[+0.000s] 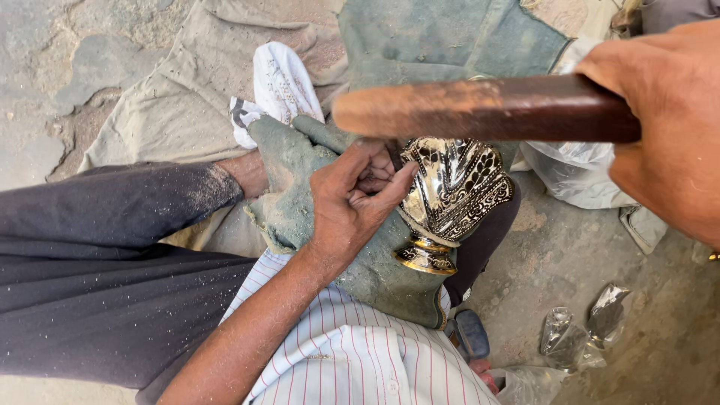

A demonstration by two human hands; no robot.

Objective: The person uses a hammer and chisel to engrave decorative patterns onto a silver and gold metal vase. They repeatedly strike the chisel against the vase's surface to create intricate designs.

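Observation:
My left hand [351, 201] presses an ornate shiny metal vase [452, 196] with black engraved pattern and a gold foot against a dusty green cloth [300, 180] on my lap, fingers curled at its rim. My right hand [667, 127], raised close to the camera at the right, grips a dark wooden handle [480, 109] that stretches left above the vase; its working end is not visible.
Dusty grey-green cloth [442, 34] and tan canvas [187, 90] cover the stone ground. A white patterned rag [281, 82] lies behind my knee. Clear plastic bags [570, 176] sit at right, shiny crumpled wrappers [585, 334] at lower right, a dark sandal [471, 334] nearby.

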